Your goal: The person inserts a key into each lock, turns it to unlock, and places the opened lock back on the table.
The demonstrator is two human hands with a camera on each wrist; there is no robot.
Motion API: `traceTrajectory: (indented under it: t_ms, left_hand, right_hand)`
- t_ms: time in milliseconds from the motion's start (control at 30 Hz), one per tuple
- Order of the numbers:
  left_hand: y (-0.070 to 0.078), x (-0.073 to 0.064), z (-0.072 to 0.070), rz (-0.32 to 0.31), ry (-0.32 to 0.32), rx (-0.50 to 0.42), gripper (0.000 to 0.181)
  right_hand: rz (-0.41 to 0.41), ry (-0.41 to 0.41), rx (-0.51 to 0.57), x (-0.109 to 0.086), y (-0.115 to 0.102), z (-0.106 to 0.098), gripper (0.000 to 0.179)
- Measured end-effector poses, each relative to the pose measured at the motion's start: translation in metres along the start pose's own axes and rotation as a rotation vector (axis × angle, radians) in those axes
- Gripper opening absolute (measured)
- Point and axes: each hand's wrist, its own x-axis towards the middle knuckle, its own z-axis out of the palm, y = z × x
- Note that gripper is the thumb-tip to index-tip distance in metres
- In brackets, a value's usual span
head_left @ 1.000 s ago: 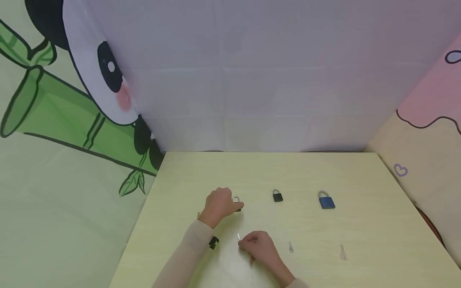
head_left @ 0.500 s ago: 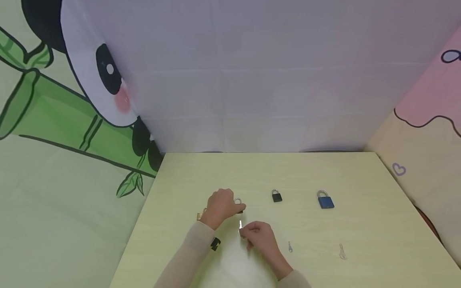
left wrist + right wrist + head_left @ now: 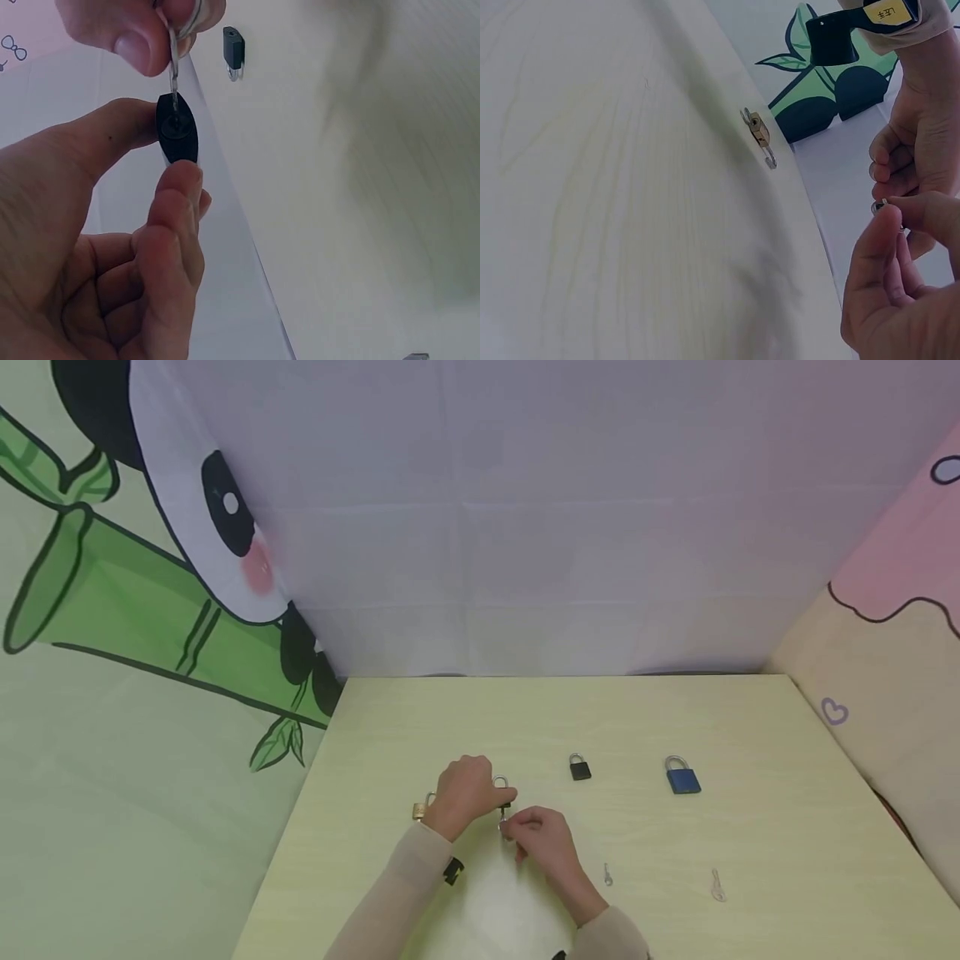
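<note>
My left hand (image 3: 467,789) pinches a small black padlock (image 3: 178,139) between thumb and fingers, its silver shackle up and its keyhole end toward the right hand. In my right hand (image 3: 549,845) is a small silver key (image 3: 174,79), pinched by the bow between thumb and index finger. The left wrist view shows the key's blade running into the keyhole at the padlock's bottom. In the right wrist view the right fingers hide most of the key. Beside the left wrist a brass padlock (image 3: 759,129) lies on the table, its silver shackle showing.
Farther right on the table (image 3: 637,718) lie another black padlock (image 3: 580,771) and a larger blue padlock (image 3: 683,780). Nearer me are a small key (image 3: 607,875) and a longer key (image 3: 717,887). A pale wall sheet (image 3: 525,568) stands behind the table's far edge.
My right hand has moved forward and up to the black padlock, bringing the key to its keyhole. The left hand keeps its pinch on the padlock and has shifted slightly right.
</note>
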Motion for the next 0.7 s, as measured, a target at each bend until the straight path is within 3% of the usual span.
traceTrajectory:
  t_ms: [267,533,700]
  left_hand:
    - [-0.002,-0.006,-0.001,0.018,-0.011,-0.004,0.05]
    - [0.0,-0.005,0.002,0.023,-0.018,-0.035,0.05]
    - [-0.001,-0.003,0.003,0.017,-0.005,-0.032,0.047]
  right_hand:
    - [0.004,0.046,0.051,-0.003,0.0,0.008,0.016]
    - [-0.043,0.118,0.205,0.0,0.003,0.01,0.02]
    - [-0.026,0.108,0.283,0.001,0.003,0.012,0.021]
